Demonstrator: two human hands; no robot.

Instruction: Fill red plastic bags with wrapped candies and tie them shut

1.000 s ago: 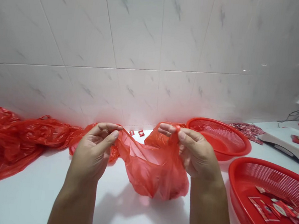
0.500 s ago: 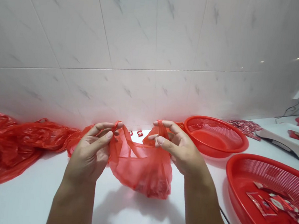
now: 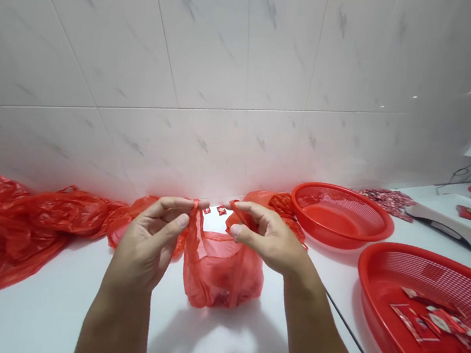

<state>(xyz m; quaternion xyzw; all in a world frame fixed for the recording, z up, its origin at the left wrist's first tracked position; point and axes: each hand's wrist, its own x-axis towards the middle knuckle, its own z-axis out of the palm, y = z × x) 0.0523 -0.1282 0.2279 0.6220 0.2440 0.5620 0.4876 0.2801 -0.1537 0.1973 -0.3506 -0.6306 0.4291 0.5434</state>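
A thin red plastic bag (image 3: 223,280) hangs between my hands just above the white table, with a dark lump of contents at its bottom that I cannot make out. My left hand (image 3: 149,240) grips one handle loop, hooked on the fingers. The other loop is held in my right hand (image 3: 269,234), pinched at the thumb and fingers. Between the handles the bag's mouth gapes. Behind it, two small red packets (image 3: 221,210) lie near the wall.
Crumpled red bags (image 3: 29,227) lie along the wall at left. To the right stand a red basket (image 3: 339,233) and a nearer, larger basket (image 3: 374,305) with several red packets. Beyond are a pile of small packets (image 3: 388,202) and a white scale (image 3: 447,220).
Both hands have come closer together, bringing the handle loops nearer each other. The bag has narrowed and now hangs more upright, its lump of contents shifted left.
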